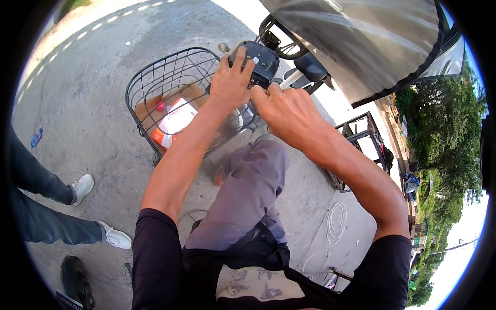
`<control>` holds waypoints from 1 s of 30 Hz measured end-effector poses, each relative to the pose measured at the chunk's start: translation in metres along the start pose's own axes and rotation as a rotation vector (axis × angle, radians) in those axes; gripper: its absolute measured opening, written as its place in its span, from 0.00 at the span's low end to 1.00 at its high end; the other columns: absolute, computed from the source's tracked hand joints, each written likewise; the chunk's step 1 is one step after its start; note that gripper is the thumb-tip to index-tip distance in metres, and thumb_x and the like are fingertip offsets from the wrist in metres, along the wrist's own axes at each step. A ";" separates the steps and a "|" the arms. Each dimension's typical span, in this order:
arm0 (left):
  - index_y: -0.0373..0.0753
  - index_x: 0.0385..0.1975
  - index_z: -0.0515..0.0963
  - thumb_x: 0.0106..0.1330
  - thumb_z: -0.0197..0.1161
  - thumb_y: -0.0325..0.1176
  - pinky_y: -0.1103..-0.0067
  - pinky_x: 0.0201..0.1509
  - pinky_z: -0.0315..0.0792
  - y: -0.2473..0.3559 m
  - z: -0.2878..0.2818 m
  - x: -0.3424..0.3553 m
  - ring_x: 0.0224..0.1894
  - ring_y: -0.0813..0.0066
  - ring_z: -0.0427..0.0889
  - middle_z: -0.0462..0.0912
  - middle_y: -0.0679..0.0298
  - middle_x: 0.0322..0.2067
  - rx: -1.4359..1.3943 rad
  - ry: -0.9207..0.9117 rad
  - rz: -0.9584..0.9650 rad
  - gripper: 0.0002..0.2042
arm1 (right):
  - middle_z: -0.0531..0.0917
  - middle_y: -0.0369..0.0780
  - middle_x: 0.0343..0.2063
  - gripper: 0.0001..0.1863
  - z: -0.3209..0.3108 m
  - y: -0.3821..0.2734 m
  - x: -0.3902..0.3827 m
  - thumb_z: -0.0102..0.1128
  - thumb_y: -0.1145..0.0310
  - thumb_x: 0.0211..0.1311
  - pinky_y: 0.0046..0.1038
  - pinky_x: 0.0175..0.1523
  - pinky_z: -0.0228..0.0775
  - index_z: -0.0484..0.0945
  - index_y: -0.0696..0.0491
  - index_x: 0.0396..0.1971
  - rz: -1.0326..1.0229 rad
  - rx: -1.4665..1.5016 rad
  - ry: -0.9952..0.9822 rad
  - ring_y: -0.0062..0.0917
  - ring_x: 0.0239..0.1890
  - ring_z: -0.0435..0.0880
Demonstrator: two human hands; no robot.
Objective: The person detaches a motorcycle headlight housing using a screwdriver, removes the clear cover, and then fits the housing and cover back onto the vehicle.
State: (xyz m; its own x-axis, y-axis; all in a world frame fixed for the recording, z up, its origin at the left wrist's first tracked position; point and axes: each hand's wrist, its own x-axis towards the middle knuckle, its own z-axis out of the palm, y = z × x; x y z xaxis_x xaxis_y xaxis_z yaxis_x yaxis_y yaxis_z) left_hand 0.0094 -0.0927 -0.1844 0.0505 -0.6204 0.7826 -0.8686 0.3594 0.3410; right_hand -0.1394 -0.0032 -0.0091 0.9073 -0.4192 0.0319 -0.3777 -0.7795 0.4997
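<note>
Head view: a black housing [266,58] beside a wire basket [194,48].
The left hand [231,82] rests spread on the housing; the right hand [287,111] curls near its lower edge, whether gripping I cannot tell.

Right fingers [276,90] partly hidden, their hold unclear

Outdoor yard: concrete ground [103,124], trees [444,129]

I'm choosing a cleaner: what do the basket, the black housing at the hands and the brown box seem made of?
Basket: probably metal wire with a dark coating; the bars are thin and curved.
Black housing: likely moulded plastic, smooth with a slight sheen.
Brown box: apparently cardboard, with matte tan sides.
</note>
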 end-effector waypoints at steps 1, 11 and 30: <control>0.40 0.64 0.72 0.58 0.74 0.47 0.49 0.56 0.84 0.002 0.003 0.002 0.64 0.27 0.72 0.63 0.51 0.75 -0.004 -0.003 0.011 0.35 | 0.84 0.49 0.23 0.11 0.001 -0.004 -0.003 0.67 0.77 0.59 0.40 0.29 0.80 0.74 0.60 0.39 0.113 0.047 0.005 0.44 0.23 0.88; 0.39 0.61 0.71 0.46 0.85 0.45 0.50 0.57 0.80 -0.001 -0.013 0.010 0.63 0.35 0.75 0.68 0.48 0.70 -0.039 0.081 0.044 0.42 | 0.85 0.50 0.19 0.12 -0.033 0.031 -0.036 0.66 0.69 0.68 0.41 0.31 0.78 0.75 0.60 0.42 0.478 0.545 0.392 0.47 0.24 0.89; 0.41 0.64 0.69 0.40 0.88 0.37 0.50 0.77 0.65 -0.001 -0.011 0.005 0.77 0.37 0.60 0.58 0.44 0.74 -0.096 -0.163 -0.047 0.47 | 0.77 0.29 0.37 0.16 0.263 -0.052 -0.037 0.60 0.65 0.82 0.20 0.47 0.67 0.81 0.57 0.60 1.180 1.843 1.073 0.13 0.38 0.71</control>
State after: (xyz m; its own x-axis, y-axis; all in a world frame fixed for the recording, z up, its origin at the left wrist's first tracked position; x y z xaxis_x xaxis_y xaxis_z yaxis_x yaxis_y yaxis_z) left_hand 0.0162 -0.0885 -0.1754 0.0027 -0.7403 0.6723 -0.8160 0.3869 0.4294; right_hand -0.2014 -0.0693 -0.2641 -0.1836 -0.9721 0.1459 0.2473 -0.1894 -0.9502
